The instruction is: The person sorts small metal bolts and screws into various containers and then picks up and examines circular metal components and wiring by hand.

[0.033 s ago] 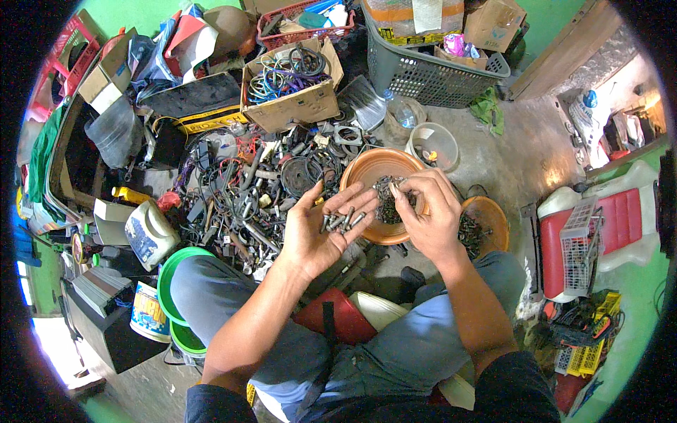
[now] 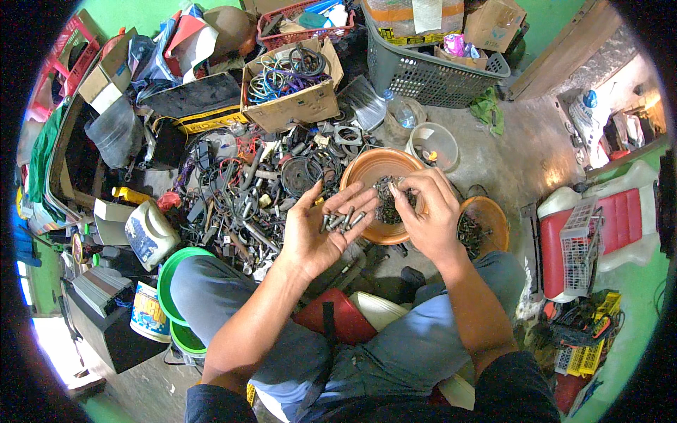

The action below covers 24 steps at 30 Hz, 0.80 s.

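My left hand (image 2: 314,236) is palm up, its fingers slightly curled, with several small metal bolts (image 2: 343,220) lying across them. My right hand (image 2: 431,215) hangs over the right side of an orange-brown bowl (image 2: 356,173), thumb and forefinger pinched together. Whatever sits between those fingertips is too small to make out. Inside the bowl lies a heap of small dark screws and bolts (image 2: 386,209). A second orange bowl (image 2: 499,218), partly behind my right wrist, holds more dark fasteners (image 2: 471,236).
Cables and metal scrap (image 2: 243,190) spread over the floor ahead and left. Beyond stand a cardboard box of wires (image 2: 293,109) and a grey crate (image 2: 430,84). A clear tub (image 2: 441,144) is behind the bowl. Green basins (image 2: 173,275) rest against my left knee.
My right hand has shifted very slightly over the bowl. The left hand and the bolts on it look the same.
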### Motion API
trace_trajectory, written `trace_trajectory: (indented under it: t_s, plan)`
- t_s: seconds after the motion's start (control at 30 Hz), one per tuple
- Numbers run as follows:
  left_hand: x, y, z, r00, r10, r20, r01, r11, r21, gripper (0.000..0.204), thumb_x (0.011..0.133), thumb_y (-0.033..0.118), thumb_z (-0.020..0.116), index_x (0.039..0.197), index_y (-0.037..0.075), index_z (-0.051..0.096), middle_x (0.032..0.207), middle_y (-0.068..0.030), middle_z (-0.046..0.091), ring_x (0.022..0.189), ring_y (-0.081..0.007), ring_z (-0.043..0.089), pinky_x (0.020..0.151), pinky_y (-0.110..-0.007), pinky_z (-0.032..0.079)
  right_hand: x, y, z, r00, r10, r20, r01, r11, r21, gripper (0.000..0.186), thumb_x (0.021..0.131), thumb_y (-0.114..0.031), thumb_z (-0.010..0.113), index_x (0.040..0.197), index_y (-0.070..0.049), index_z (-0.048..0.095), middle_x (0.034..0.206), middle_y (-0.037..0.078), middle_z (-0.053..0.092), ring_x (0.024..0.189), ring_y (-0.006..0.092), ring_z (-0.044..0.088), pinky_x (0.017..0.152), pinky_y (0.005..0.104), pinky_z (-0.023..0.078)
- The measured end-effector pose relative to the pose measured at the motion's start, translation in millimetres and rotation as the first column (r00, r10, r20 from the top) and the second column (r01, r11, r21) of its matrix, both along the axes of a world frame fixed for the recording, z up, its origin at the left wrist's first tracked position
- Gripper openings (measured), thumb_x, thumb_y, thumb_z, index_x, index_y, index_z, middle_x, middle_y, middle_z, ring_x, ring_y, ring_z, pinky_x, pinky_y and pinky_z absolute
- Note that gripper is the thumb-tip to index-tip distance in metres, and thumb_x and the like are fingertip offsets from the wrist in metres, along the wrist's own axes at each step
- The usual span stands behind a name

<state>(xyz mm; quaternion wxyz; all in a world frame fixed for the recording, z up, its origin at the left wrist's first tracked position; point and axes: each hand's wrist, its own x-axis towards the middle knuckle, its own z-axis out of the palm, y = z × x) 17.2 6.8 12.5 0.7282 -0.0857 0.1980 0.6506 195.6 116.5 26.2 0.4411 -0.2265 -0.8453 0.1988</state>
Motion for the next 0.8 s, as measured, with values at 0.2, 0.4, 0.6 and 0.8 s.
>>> trace_trajectory:
  t_s: [0.2, 0.4, 0.6, 0.8]
  plan:
    - [-1, -1, 2, 1.000, 0.011, 0.006, -0.011, 0.999, 0.032, 0.063, 0.104, 0.040, 0.038, 0.145, -0.009, 0.040, 0.144, -0.0283, 0.050, 0.134, -0.0373, 0.051, 0.116, -0.047, 0.041, 2, 1, -3, 0.976, -0.101, 0.195, 0.132, 0.979, -0.153, 0.013, 0.083, -0.004, 0.072, 0.092, -0.003, 0.063, 0.090, 0.014, 0.063, 0.084, 0.0356, 0.064, 0.076, 0.0436, 0.051]
    - [0, -1, 3, 1.000, 0.005, -0.001, -0.005, 0.999, 0.039, 0.065, 0.104, 0.042, 0.038, 0.145, -0.009, 0.040, 0.142, -0.0246, 0.052, 0.131, -0.0342, 0.053, 0.115, -0.046, 0.041, -3, -3, -7, 0.986, -0.005, 0.165, 0.041, 0.976, -0.216, 0.009, 0.085, -0.005, 0.070, 0.093, -0.003, 0.066, 0.091, 0.013, 0.064, 0.089, 0.0347, 0.064, 0.079, 0.0442, 0.051]
    - [1, -4, -6, 0.999, -0.052, 0.000, 0.052, 0.997, 0.055, 0.069, 0.103, 0.050, 0.042, 0.144, -0.006, 0.045, 0.129, -0.0133, 0.059, 0.121, -0.0230, 0.057, 0.112, -0.043, 0.042, -8, -14, 0, 0.950, 0.238, 0.201, -0.219, 0.969, -0.112, 0.022, 0.080, -0.004, 0.072, 0.102, -0.004, 0.073, 0.101, 0.010, 0.064, 0.099, 0.0314, 0.060, 0.086, 0.0427, 0.050]
    - [8, -3, -2, 0.988, -0.114, -0.101, 0.114, 0.993, -0.010, 0.074, 0.101, 0.056, 0.044, 0.144, -0.004, 0.044, 0.133, -0.0139, 0.057, 0.122, -0.0252, 0.057, 0.110, -0.043, 0.043, -13, -20, -6, 0.916, 0.298, 0.267, -0.284, 0.955, -0.090, 0.031, 0.082, -0.005, 0.069, 0.112, -0.008, 0.074, 0.106, 0.010, 0.064, 0.102, 0.0310, 0.057, 0.092, 0.0429, 0.048]
